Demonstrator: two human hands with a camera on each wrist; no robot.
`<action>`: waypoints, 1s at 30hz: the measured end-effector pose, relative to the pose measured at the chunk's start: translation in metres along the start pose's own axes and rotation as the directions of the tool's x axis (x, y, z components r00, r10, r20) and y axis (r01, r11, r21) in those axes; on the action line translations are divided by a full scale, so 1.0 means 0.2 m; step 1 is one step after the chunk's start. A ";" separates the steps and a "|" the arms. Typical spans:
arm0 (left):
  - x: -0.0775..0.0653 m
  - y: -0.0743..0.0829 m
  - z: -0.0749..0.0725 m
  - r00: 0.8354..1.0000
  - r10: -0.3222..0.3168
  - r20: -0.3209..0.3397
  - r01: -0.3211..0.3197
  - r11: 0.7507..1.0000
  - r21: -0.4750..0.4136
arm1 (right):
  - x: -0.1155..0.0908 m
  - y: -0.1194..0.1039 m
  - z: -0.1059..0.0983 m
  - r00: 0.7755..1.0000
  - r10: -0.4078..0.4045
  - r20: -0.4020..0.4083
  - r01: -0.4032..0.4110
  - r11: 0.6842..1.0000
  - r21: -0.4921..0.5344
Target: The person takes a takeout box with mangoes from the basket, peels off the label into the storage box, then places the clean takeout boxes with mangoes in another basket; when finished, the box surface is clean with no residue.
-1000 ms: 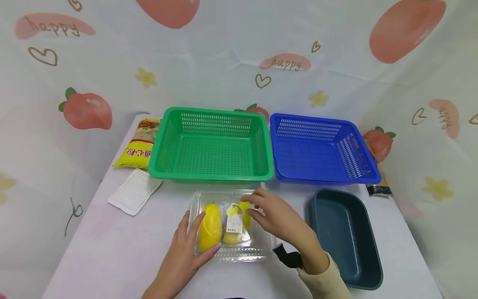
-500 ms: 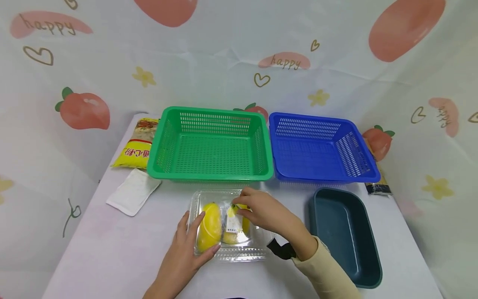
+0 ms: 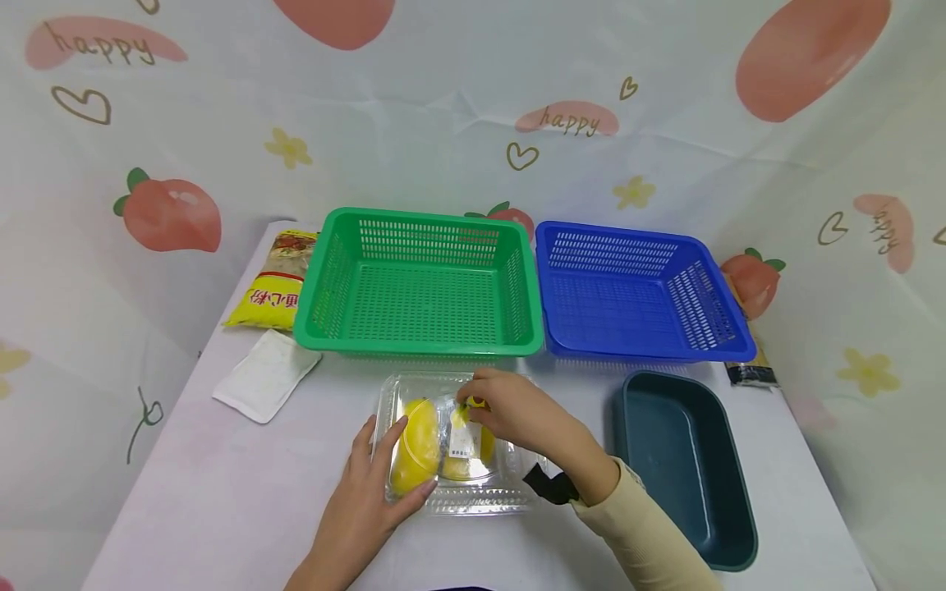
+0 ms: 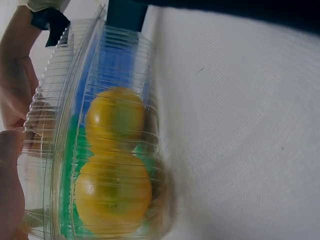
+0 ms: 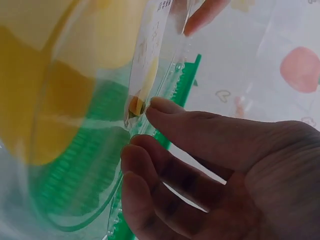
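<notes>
A clear plastic clamshell box lies on the table before me with its lid down. Through it show two yellow mangoes. A white label with a yellow fruit-shaped top is stuck on the lid. My left hand rests on the box's left side, fingers and thumb spread and mostly straight. Over the lid, my right hand has its curled thumb and index finger at the label's top end. In the right wrist view, the thumb tip pinches there with the index finger just below.
Behind the box stand a green basket and a blue basket. A dark teal bin is at the right. To the left lie a yellow food bag and a white packet. Another packet shows behind the blue basket.
My right hand has moved left over the lid, and its thumb and index finger have closed in on the label's top end. My left hand and the box have stayed put.
</notes>
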State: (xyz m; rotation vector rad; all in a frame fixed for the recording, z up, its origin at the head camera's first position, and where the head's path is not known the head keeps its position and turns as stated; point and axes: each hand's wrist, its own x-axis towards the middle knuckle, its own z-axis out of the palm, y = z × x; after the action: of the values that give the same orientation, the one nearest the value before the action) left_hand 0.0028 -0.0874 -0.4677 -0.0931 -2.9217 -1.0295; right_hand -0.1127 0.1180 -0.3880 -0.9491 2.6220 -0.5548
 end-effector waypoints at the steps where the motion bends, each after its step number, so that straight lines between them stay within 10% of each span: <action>1: 0.00 0.00 0.00 1.000 -0.002 -0.001 0.002 1.000 0.001 | 0.01 0.00 0.00 1.000 0.005 0.002 -0.005 1.000 0.000; 30: 0.00 0.02 0.01 0.999 -0.032 -0.017 0.033 0.998 0.049 | 0.07 0.02 0.00 0.997 -0.077 -0.021 0.077 0.997 0.011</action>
State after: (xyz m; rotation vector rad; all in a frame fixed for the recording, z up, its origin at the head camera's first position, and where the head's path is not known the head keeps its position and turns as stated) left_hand 0.0031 -0.0842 -0.4664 -0.0355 -2.9413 -0.9576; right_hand -0.1251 0.1120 -0.3923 -1.0496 2.6067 -0.6013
